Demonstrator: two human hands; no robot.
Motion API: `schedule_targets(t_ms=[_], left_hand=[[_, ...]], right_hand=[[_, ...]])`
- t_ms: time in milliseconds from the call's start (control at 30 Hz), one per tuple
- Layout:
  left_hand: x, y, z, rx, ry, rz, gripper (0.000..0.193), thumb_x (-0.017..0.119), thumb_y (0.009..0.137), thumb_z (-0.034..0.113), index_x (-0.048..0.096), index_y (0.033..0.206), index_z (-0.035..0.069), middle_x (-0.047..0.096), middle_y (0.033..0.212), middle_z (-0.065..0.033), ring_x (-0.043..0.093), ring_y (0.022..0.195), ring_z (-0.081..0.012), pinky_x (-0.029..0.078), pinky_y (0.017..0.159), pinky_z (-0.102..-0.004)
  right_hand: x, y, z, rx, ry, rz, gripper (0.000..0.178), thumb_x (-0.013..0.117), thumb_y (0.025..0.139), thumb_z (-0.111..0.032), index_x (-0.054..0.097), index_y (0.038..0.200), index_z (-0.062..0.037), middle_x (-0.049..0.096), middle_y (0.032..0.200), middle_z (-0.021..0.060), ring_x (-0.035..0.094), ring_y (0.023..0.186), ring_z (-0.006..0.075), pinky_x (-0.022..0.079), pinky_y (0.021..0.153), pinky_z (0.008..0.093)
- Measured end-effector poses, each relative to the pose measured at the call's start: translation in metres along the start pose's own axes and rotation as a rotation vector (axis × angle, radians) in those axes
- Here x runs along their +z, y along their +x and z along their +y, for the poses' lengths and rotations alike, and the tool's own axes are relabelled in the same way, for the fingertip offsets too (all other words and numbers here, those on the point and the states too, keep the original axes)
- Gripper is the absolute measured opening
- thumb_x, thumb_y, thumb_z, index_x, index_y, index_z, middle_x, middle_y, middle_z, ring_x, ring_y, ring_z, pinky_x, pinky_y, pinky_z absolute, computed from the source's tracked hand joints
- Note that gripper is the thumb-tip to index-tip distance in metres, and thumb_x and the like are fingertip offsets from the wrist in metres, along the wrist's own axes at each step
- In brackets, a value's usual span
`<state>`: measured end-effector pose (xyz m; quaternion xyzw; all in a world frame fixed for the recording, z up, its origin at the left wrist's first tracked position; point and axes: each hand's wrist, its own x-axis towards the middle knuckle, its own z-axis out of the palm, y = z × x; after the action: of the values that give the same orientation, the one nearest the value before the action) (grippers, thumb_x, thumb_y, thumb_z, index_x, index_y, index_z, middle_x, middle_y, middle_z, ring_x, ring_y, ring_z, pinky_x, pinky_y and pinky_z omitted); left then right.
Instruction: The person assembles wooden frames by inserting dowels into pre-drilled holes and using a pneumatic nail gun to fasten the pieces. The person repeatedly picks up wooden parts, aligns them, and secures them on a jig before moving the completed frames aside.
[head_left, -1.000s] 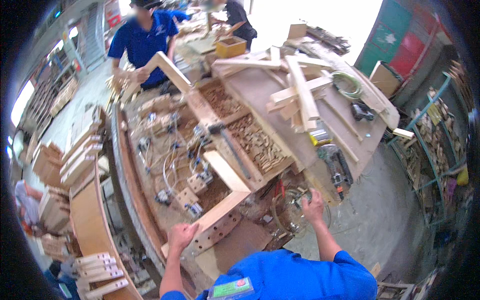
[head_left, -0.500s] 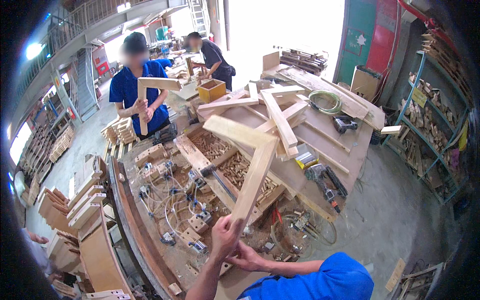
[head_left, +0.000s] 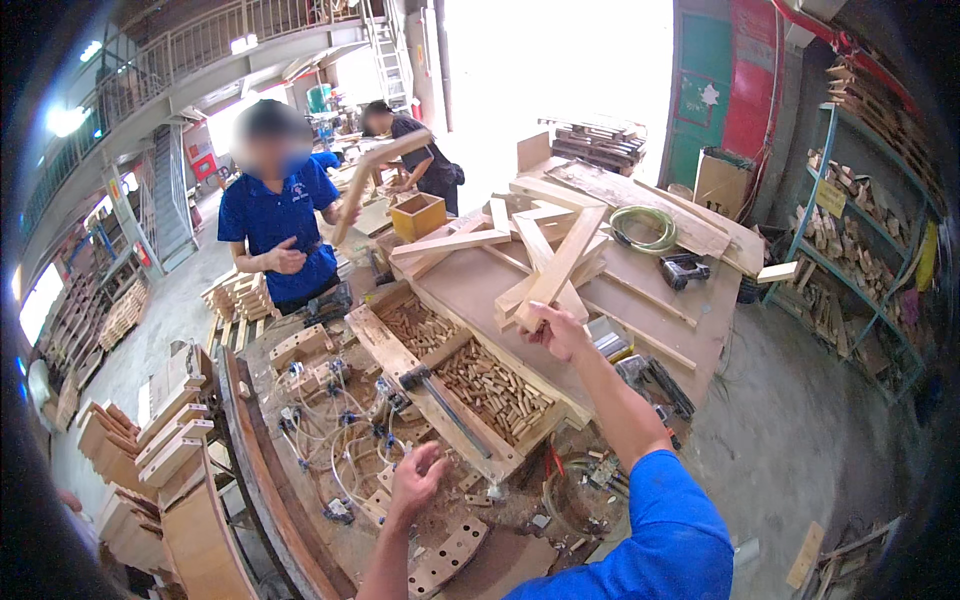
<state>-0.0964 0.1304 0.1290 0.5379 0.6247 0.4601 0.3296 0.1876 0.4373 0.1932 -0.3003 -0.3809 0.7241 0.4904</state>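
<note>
1. The pale, straight-edged wooden bar [head_left: 567, 262] lies on the loose stack of light wooden pieces [head_left: 535, 240], toward the left edge of the brown, flat worktop [head_left: 455, 275]. Its near end meets the fingers of the right hand [head_left: 556, 331]; the rest slants away from them, toward the worktop's far edge.
2. The right fingers are curled against that near end; whether they grip it or merely rest there, I cannot tell.
3. The right arm, in a short blue sleeve [head_left: 680, 500], reaches forward and leftward from the lower right, elbow bent, back of the hand mostly upward.
4. The left hand [head_left: 417, 482] is bare and holds nothing, its fingers parted and loosely bent, well apart from the bar. Its forearm rises from the lower edge.
5. Beyond the left hand stands the wooden tray of small dowels [head_left: 378, 337], with the long-handled black hammer [head_left: 458, 418] along its left rim.
6. Nearer the person lies the curved wooden block with drilled holes [head_left: 450, 556].
</note>
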Motion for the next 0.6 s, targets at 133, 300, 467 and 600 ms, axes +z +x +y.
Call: schedule_targets(t_ms=[133,300,467,600], left_hand=[[-0.010,-0.044,-0.035,-0.224,-0.099,0.051,0.046,0.078,0.097,0.021,0.066,0.138,0.001,0.075,0.117,-0.0096,0.070,0.108,-0.0174,0.055,0.098,-0.0328],[-0.019,-0.076,-0.057,-0.384,-0.196,0.118,0.046,0.076,0.099,0.021,0.065,0.139,0.000,0.075,0.121,-0.0097,0.069,0.108,-0.0159,0.055,0.096,-0.0317],[-0.023,-0.100,-0.073,-0.413,-0.191,0.143,0.046,0.075,0.101,0.024,0.065,0.139,-0.001,0.077,0.116,-0.0098,0.071,0.103,-0.0153,0.056,0.094,-0.0311],[-0.013,-0.116,-0.081,-0.325,-0.140,0.160,0.049,0.072,0.102,0.033,0.066,0.139,0.002,0.079,0.110,-0.0090,0.072,0.094,-0.0159,0.058,0.083,-0.0309]], right_hand=[[-0.015,0.033,0.008,0.023,0.083,-0.014,0.032,0.074,0.099,-0.027,0.063,0.121,-0.0061,0.074,0.104,0.0091,0.075,0.083,0.0241,0.060,0.059,0.0356],[-0.015,0.048,0.023,0.083,0.032,0.015,0.028,0.074,0.098,-0.025,0.065,0.116,-0.0055,0.074,0.097,0.0100,0.074,0.076,0.0240,0.056,0.054,0.0343],[0.005,0.067,0.032,0.235,0.049,-0.087,0.024,0.074,0.096,-0.023,0.068,0.109,-0.0041,0.073,0.090,0.0096,0.069,0.067,0.0243,0.055,0.051,0.0330],[0.010,0.083,0.044,0.120,-0.084,-0.148,0.023,0.073,0.097,-0.025,0.070,0.110,-0.0059,0.072,0.092,0.0056,0.070,0.076,0.0199,0.057,0.060,0.0307]])
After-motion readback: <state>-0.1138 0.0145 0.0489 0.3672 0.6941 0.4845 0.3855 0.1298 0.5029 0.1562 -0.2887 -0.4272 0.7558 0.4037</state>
